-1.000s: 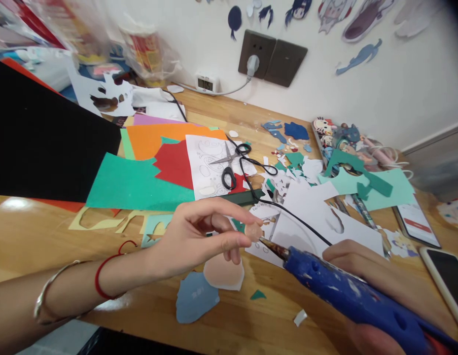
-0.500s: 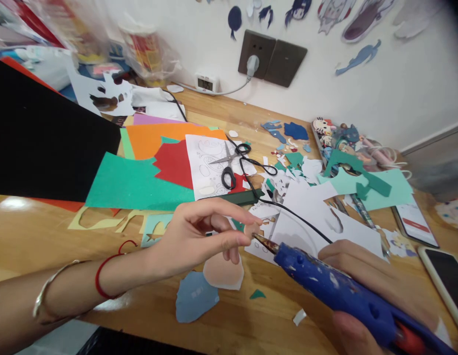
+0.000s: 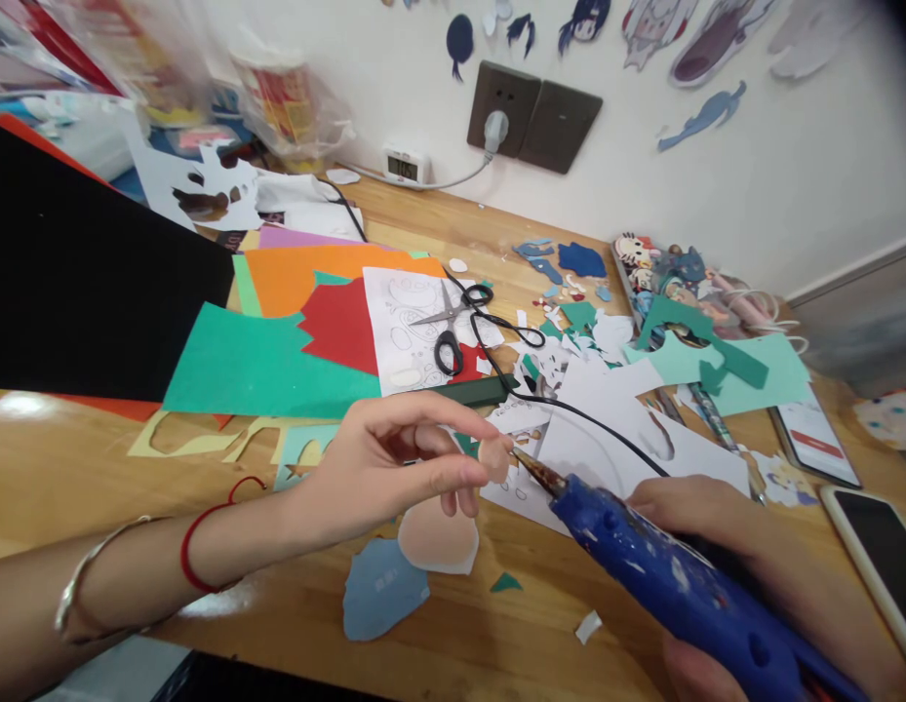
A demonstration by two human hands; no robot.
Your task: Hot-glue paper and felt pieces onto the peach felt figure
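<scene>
Wooden table (image 3: 540,614): strewn with paper, a wall socket (image 3: 530,115) behind it.
Black sheet (image 3: 94,273): lies at the far left, with a green sheet (image 3: 269,370) beside it.
Left hand (image 3: 383,458): thumb and forefinger pinch the left edge of a small pink piece; the other fingers curl loosely.
Blue scrap (image 3: 383,590): lies on the table just beside a larger pink scrap (image 3: 438,531), below the left hand.
Scissors (image 3: 447,314): lie open on a drawn sheet (image 3: 390,336).
Small pink piece (image 3: 494,461): held above the table, between the left fingertips and the nozzle.
Nozzle (image 3: 540,473): half a second ago its tip lay across the piece; now it sits at the upper right edge. Contact is hard to tell. More of the face shows, so work there seems paused or done.
Glue gun (image 3: 657,575): slants from the nozzle down to the right.
Right hand (image 3: 760,536): fingers and thumb wrap the gun; any trigger squeeze is hidden.
Phone (image 3: 877,556): lies beyond, at the far right.
</scene>
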